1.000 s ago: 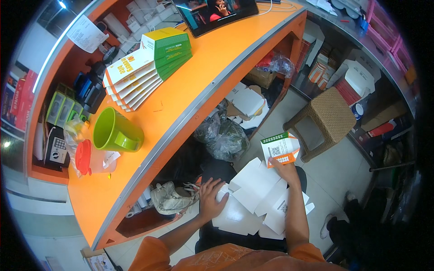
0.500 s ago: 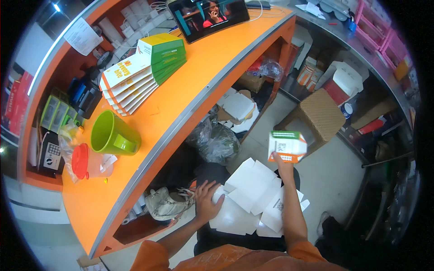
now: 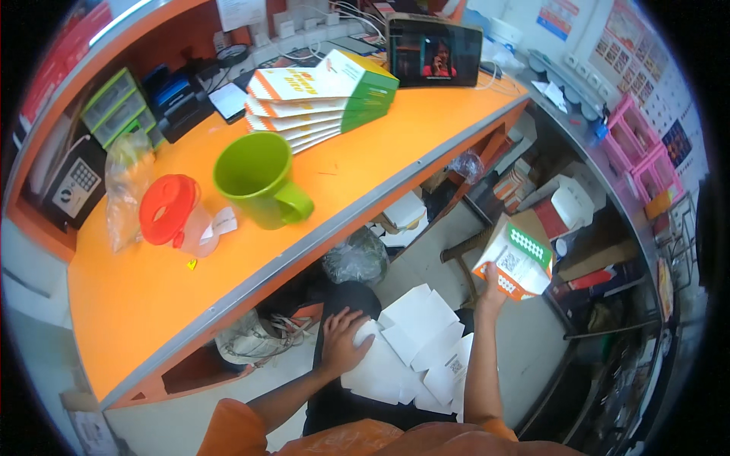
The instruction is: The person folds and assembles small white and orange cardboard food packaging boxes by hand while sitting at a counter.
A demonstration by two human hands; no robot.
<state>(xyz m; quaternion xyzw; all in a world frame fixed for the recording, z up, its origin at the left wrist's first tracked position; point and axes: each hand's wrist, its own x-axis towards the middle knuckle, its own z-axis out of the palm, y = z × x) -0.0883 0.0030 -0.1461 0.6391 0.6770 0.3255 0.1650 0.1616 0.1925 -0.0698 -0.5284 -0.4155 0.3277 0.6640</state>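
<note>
My right hand (image 3: 490, 295) grips a small carton (image 3: 517, 260) by its near edge and holds it out to the right, tilted. The carton is white with green and orange bands and a printed square code. White unfolded carton blanks (image 3: 411, 353) lie overlapping across my lap. At their left edge rests my left hand (image 3: 346, 338), laid flat with the fingers stretched over my thigh and the nearest blank. On the orange counter (image 3: 342, 178) stands a fanned stack of folded cartons (image 3: 312, 102) in white, yellow, orange and green.
A green mug (image 3: 258, 182) and a clear jug with a red lid (image 3: 171, 213) stand on the counter. Behind them a phone (image 3: 433, 52) plays a video. A woven stool (image 3: 464, 254) is partly behind the carton. Pink baskets (image 3: 635, 140) stand on the right shelf.
The view has shifted, moving the counter items rightward and lower. The carton in my right hand has turned and tilted. My left hand stays on the blanks' edge.
</note>
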